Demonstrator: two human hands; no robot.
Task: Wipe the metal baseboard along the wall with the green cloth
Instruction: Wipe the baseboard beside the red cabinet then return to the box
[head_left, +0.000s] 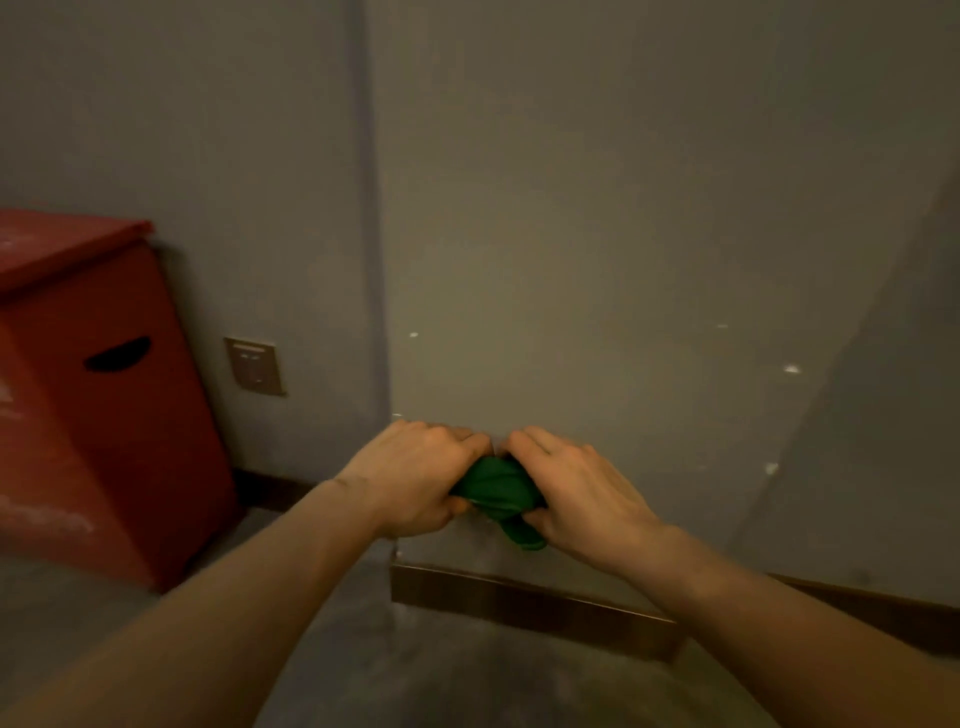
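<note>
A bunched green cloth is gripped between both hands in the middle of the view, in front of the grey wall. My left hand holds its left side and my right hand holds its right side, with a corner of cloth hanging below the right thumb. The metal baseboard runs along the foot of the wall, below the hands and apart from them. It carries on to the right behind my right forearm and further back on the left wall section.
A red box with a dark handle slot stands on the floor at the left against the wall. A wall socket plate sits low on the wall beside it. Grey floor lies in front of the baseboard.
</note>
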